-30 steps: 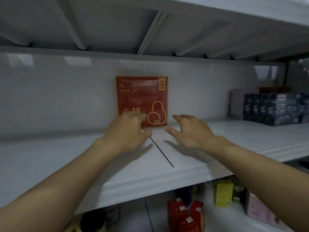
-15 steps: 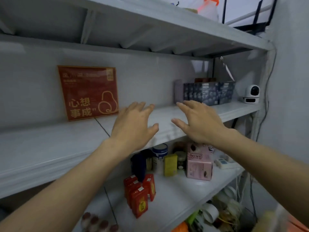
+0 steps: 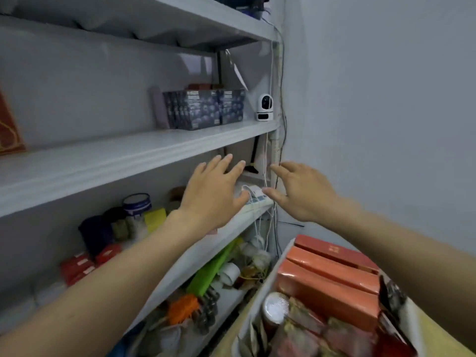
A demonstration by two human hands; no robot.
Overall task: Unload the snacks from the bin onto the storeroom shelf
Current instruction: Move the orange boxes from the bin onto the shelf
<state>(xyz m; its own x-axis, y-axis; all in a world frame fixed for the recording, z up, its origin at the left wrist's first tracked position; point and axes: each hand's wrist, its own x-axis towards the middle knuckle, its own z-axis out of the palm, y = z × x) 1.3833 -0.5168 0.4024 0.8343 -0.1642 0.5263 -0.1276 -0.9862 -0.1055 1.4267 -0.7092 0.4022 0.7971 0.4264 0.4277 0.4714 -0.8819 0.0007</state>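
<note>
Along the left wall: storeroom shelf [image 3: 128, 161], its middle board bare between a red carton [image 3: 9, 135] at the left edge and a row of dark boxes [image 3: 203, 109] near the right end.

Lower right: white-walled bin [image 3: 265, 279], well filled. The snacks lie inside it, with 3 long orange boxes [image 3: 329, 279] side by side at the far end.

Centre: left hand [image 3: 213, 194] and right hand [image 3: 301, 194], both empty, fingers straight and spread, palms down, apart from each other, before the shelf's right end and higher than the bin.

Bin's near end: a silver-topped can [image 3: 275, 305] and crinkled packets [image 3: 309, 331].

Step judged in hand: reaching for a snack to unload. The next move calls for lowering both hands into the bin, gripping 1 box by its long sides, lifting it clear of the rim and carrying it left to the bare board.
</note>
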